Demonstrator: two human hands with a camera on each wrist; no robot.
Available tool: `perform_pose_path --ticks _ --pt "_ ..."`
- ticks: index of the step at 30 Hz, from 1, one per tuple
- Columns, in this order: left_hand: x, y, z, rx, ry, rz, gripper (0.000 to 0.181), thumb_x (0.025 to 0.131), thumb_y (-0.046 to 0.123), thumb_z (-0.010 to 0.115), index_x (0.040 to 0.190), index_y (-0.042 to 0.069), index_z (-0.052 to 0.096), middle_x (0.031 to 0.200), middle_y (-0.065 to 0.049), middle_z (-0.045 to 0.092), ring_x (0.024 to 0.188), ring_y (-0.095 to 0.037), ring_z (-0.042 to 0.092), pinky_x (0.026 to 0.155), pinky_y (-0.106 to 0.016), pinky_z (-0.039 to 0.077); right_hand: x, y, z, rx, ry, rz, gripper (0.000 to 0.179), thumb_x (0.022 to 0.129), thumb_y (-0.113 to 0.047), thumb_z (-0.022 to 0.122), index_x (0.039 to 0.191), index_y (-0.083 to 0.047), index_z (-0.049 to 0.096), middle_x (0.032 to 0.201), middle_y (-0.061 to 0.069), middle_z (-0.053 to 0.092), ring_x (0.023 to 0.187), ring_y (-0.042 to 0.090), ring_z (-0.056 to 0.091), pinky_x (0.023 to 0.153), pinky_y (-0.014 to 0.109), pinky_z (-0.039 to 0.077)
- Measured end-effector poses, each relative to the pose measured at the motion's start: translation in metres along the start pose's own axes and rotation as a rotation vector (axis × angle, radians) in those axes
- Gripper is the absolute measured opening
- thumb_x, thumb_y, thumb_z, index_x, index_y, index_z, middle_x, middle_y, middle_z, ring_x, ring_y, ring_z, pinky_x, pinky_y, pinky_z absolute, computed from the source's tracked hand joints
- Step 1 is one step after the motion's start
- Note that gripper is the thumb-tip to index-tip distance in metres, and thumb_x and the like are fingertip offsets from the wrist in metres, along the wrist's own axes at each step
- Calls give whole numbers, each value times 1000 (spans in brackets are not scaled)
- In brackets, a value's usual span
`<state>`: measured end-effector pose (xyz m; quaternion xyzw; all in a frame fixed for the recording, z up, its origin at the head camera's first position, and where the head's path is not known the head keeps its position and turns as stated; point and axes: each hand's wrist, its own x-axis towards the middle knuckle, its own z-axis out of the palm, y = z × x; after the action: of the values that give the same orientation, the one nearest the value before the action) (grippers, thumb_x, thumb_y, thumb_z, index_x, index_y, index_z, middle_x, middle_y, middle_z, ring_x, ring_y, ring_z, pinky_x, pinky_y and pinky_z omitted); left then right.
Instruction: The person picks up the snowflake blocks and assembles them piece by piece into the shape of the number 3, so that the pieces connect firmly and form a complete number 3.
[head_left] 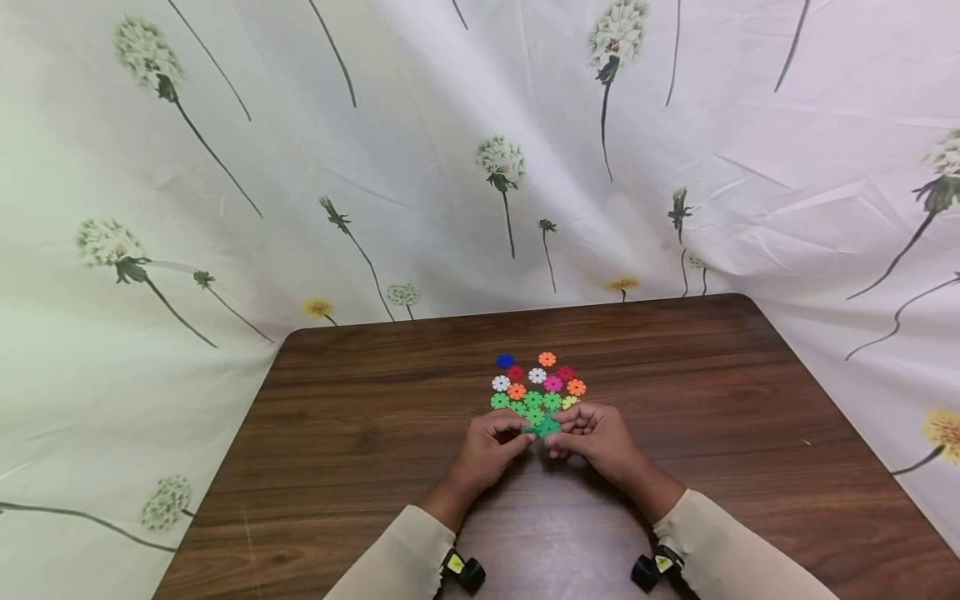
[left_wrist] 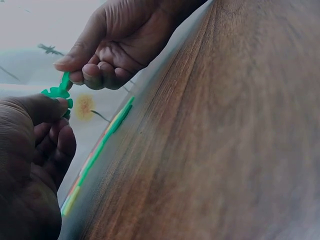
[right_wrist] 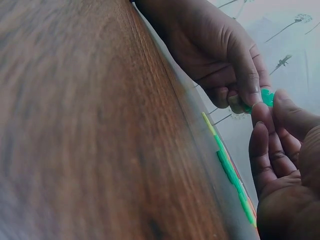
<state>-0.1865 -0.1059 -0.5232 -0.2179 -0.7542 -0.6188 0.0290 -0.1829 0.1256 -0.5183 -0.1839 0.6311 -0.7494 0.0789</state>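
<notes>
In the head view my left hand (head_left: 482, 452) and right hand (head_left: 606, 440) meet above the near side of a group of flat notched plastic discs. My left thumb and fingers pinch a green notched disc (left_wrist: 56, 93), seen nearly face-on in the left wrist view. A second green disc (left_wrist: 65, 80) stands edge-on against it, pinched by my right hand. The two discs touch at their rims; whether their notches interlock cannot be made out. Fingers cover much of the green piece (right_wrist: 267, 97) in the right wrist view.
Behind the hands lie green discs (head_left: 533, 399), a blue disc (head_left: 505, 361), white ones (head_left: 501, 383), orange ones (head_left: 547, 359), a pink one (head_left: 552, 383), red ones and a yellow one (head_left: 570, 402). They rest on a brown wooden table (head_left: 360, 467). A flower-printed cloth (head_left: 420, 167) hangs behind.
</notes>
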Motion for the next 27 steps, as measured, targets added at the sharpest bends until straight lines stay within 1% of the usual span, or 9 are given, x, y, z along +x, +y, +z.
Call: perform_pose_path --ticks 3,6,10,14,17,20,23,27 --pt "0 1 -1 -5 -8 2 7 95 -1 82 102 -3 84 102 -21 79 93 -3 68 82 -17 57 1 0 1 3 -5 4 40 92 10 79 122 29 61 86 -6 82 72 11 80 67 29 67" --pt "-1 2 -2 -9 -16 19 7 95 -3 81 101 -3 83 101 -23 79 91 -3 67 81 -17 56 1 1 1 6 -17 5 39 92 11 80 121 29 61 87 -5 83 73 12 81 68 30 67" --pt "-2 2 -1 -3 -10 38 6 94 -5 81 99 -3 82 100 -23 79 89 -2 66 79 -17 57 1 3 1 11 -25 6 39 91 12 79 121 29 61 88 -4 83 76 13 81 70 31 68" --pt "-1 3 1 -25 26 8 6 95 -2 81 101 -4 80 102 -25 78 87 -1 67 77 -17 58 1 3 0 4 -4 -9 38 91 14 78 120 29 60 88 -6 83 75 12 81 69 30 68" --pt "0 3 2 -76 55 -25 9 96 -1 81 103 -5 79 102 -27 76 82 -1 68 72 -17 58 1 2 0 -5 10 -19 38 91 13 78 121 28 60 88 -7 82 75 11 80 68 29 67" --pt "-1 3 2 -114 75 -41 10 96 -1 80 104 -6 78 101 -29 75 77 -3 68 67 -17 57 1 2 0 -25 17 -22 38 92 11 79 122 26 61 89 -7 82 76 11 80 69 29 67" --pt "-1 2 1 -128 76 -50 10 98 0 79 105 -6 78 100 -29 74 74 -7 67 65 -21 59 1 2 0 -60 29 -23 36 93 9 79 122 23 64 89 -6 82 75 11 79 67 29 67" --pt "-2 1 1 -142 48 -76 13 102 6 76 109 -6 76 97 -31 74 74 -16 71 61 -29 64 0 4 0 -106 44 -27 32 94 7 80 120 20 67 87 -4 81 71 11 77 62 29 64"
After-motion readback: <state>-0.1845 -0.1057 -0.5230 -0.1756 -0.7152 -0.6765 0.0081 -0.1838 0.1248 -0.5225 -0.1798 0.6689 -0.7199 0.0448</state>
